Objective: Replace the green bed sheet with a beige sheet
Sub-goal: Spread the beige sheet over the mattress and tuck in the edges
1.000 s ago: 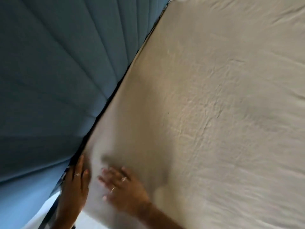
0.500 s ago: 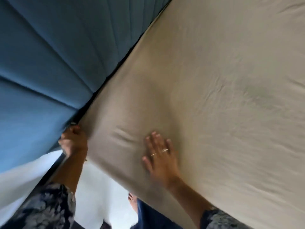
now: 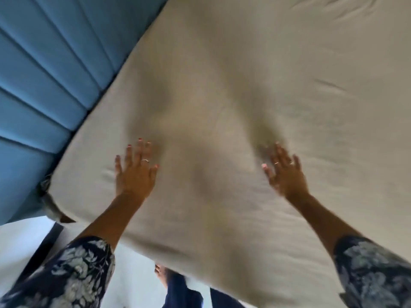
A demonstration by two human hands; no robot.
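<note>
**Both palms flat on the beige sheet, near the bed's corner**

Far left I see the blue padded headboard (image 3: 44, 70), ribbed in long soft channels; the mattress edge butts right against it. At the lower left the bed's corner (image 3: 55, 210) shows a bunched tuck of fabric. Below it, white floor (image 3: 20, 245) gives open standing room along the near edge.

Left hand (image 3: 134, 174): arm outstretched, palm down, fingers straight and spread, pressing on the beige sheet (image 3: 244, 85), gripping nothing. A ring shows on one finger.

Right hand (image 3: 285, 176): same pose, flat and splayed on the cloth, well apart from the left, slightly blurred. It holds nothing.

The sheet covers the whole visible mattress top, matte, with fine creases toward the far right. Floral dark sleeves (image 3: 73, 274) end above the forearms.
</note>
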